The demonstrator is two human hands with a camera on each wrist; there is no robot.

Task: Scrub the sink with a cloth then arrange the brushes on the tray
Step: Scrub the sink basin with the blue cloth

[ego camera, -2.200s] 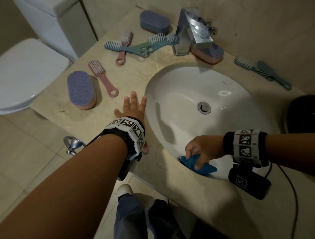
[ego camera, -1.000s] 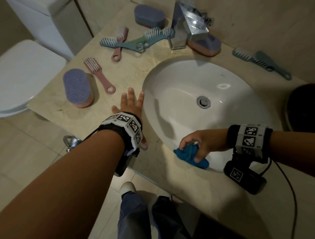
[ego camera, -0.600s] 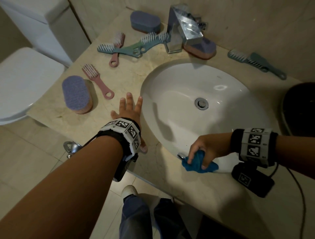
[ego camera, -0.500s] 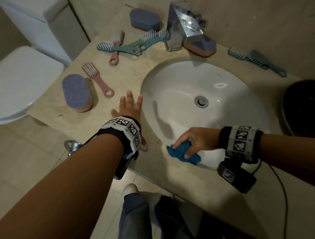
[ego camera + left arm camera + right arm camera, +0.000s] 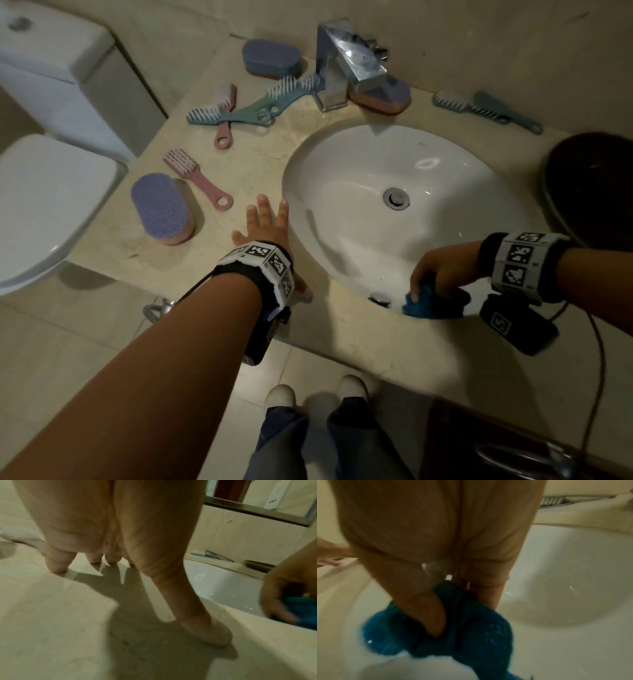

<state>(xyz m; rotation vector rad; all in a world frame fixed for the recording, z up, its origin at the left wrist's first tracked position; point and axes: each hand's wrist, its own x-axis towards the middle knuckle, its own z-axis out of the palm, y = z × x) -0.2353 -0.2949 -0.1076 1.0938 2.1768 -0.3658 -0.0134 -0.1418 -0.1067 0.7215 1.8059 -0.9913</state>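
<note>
My right hand [image 5: 438, 274] grips a bunched blue cloth [image 5: 423, 305] [image 5: 462, 628] against the near inner wall of the white oval sink [image 5: 359, 219], beside the overflow hole [image 5: 379, 297]. My left hand [image 5: 265, 226] lies flat with spread fingers on the beige counter just left of the basin rim; the left wrist view shows its fingers [image 5: 56, 563] and thumb pressed on the stone. Pink, teal and grey handled brushes [image 5: 198, 178] [image 5: 236, 114] [image 5: 486, 109] and purple oval scrub brushes [image 5: 161, 207] [image 5: 272, 60] lie scattered on the counter. A dark round tray [image 5: 589, 185] sits at the right.
The chrome faucet [image 5: 349, 68] stands behind the basin with another purple scrub brush [image 5: 383, 96] beside it. A white toilet [image 5: 41, 192] and its cistern are left of the counter. My feet are on the tiled floor below the counter's front edge.
My right hand slid the cloth left and right along the near side of the basin; it now sits further right. The left hand has stayed planted on the counter.
</note>
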